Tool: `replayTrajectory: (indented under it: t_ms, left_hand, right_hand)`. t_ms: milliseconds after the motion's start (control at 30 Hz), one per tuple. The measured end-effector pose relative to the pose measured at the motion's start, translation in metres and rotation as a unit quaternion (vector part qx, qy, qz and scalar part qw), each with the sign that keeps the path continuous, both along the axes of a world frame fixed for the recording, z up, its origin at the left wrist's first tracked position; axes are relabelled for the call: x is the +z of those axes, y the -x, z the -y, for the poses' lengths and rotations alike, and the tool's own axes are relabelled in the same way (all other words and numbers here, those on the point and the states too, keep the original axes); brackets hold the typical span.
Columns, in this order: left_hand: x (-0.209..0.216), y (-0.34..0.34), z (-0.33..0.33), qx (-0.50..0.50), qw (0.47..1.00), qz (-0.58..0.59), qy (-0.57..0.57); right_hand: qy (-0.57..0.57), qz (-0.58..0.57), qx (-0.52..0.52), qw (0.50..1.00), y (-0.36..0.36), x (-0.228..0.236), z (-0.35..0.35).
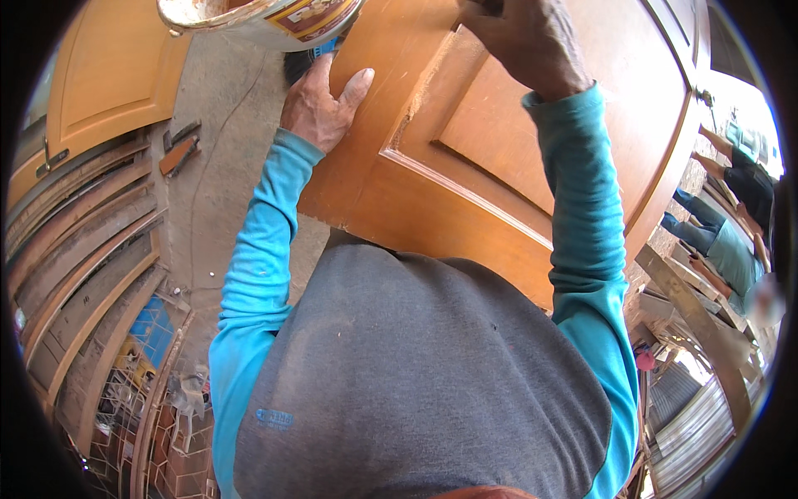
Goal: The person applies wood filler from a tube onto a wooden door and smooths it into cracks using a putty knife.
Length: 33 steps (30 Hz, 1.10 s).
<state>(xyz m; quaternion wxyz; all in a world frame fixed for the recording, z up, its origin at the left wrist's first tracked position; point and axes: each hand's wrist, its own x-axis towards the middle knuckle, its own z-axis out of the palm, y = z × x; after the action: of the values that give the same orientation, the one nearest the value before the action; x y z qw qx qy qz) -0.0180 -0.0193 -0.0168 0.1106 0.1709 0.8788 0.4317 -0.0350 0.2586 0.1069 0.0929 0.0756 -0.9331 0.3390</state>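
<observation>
A varnished orange-brown wooden door (pixel 499 125) with raised panels lies in front of me. My left hand (pixel 320 108) grips its left edge, thumb on the face and fingers past the side, partly hidden. Just beyond these fingers a bright blue object (pixel 324 48) shows beside something dark, under a bucket. My right hand (pixel 532 46) is over the door at the upper edge of view, fingers curled downward around something dark that I cannot make out. Pale dust or flaked finish runs along the panel moulding (pixel 416 104) below it.
A white bucket (pixel 283 21) with a coloured label stands at the top, its rim stained. Stacked boards (pixel 91 249) and another panelled door (pixel 120 71) are on the left, above concrete floor (pixel 220 125). People (pixel 723 237) and timber (pixel 698 308) are at the right.
</observation>
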Motion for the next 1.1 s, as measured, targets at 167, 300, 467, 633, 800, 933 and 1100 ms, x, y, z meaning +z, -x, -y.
replayTrajectory:
  t_ms: [167,300,467,633,800,933,1100]
  left_hand:
    - [-0.003,-0.002,0.0,0.015,1.0,0.008,0.013]
    - [0.003,-0.001,0.001,0.011,0.997,0.068,0.041]
    - [-0.008,-0.001,0.003,0.004,0.997,0.048,0.057]
    - [-0.013,-0.002,0.001,0.002,0.999,-0.013,0.036]
    - [-0.01,-0.005,0.0,0.024,0.999,0.001,0.041]
    - [-0.01,-0.004,0.001,0.014,0.998,0.036,0.046]
    - [0.006,-0.009,0.003,0.019,1.0,0.015,0.002]
  right_hand:
    - [-0.01,0.031,-0.039,0.999,-0.011,0.005,0.001]
    - [-0.024,0.003,0.01,1.0,-0.007,0.001,0.012]
    - [-0.023,0.021,-0.034,0.999,-0.019,0.005,0.009]
    - [0.045,-0.006,0.007,0.999,-0.017,-0.015,0.011]
    - [0.02,0.047,-0.028,0.998,-0.024,-0.001,0.018]
    - [-0.001,0.033,0.008,0.999,-0.028,-0.003,0.022]
    - [0.039,-0.027,-0.079,0.996,-0.043,-0.01,-0.001]
